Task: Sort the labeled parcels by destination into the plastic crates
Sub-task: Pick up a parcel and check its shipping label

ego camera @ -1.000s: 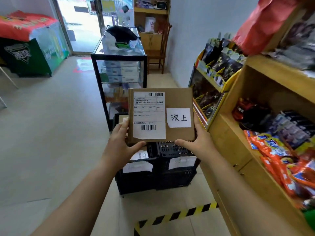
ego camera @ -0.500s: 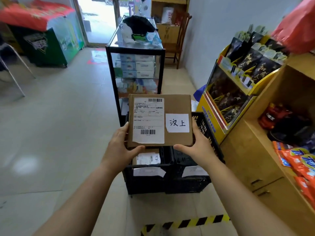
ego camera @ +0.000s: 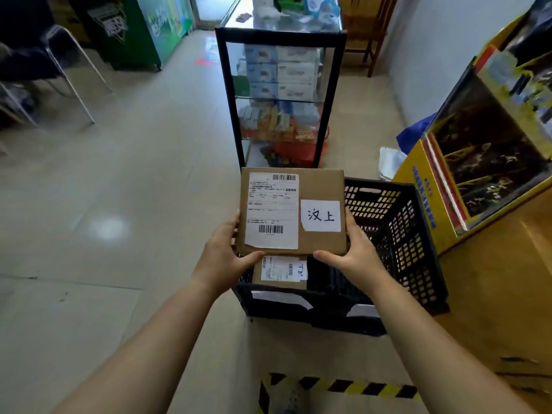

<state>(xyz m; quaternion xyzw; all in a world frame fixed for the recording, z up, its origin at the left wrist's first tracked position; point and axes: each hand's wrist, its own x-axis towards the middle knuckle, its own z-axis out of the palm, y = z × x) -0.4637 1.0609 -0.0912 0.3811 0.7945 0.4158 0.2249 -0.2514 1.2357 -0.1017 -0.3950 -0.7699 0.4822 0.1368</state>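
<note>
I hold a flat brown cardboard parcel (ego camera: 316, 186) with a white shipping label and a handwritten white tag. My left hand (ego camera: 219, 256) grips its lower left corner, and my right hand (ego camera: 357, 252) grips its lower right corner. The parcel hovers above two black plastic crates on the floor. In the left crate (ego camera: 268, 303) lies another brown parcel (ego camera: 280, 271) bearing the same handwritten tag. The right crate (ego camera: 403, 240) has perforated walls; its inside looks dark and is partly hidden by my hand.
A black-framed glass display cabinet (ego camera: 280, 94) stands right behind the crates. A yellow snack display (ego camera: 484, 162) and a wooden shelf unit (ego camera: 507, 294) line the right side. Yellow-black hazard tape (ego camera: 337, 385) marks the floor near me. Chairs (ego camera: 59, 70) stand far left.
My view has tilted down and come closer to the crates. The parcel has lowered with both hands and now hangs over the left crate, revealing the parcel inside it.
</note>
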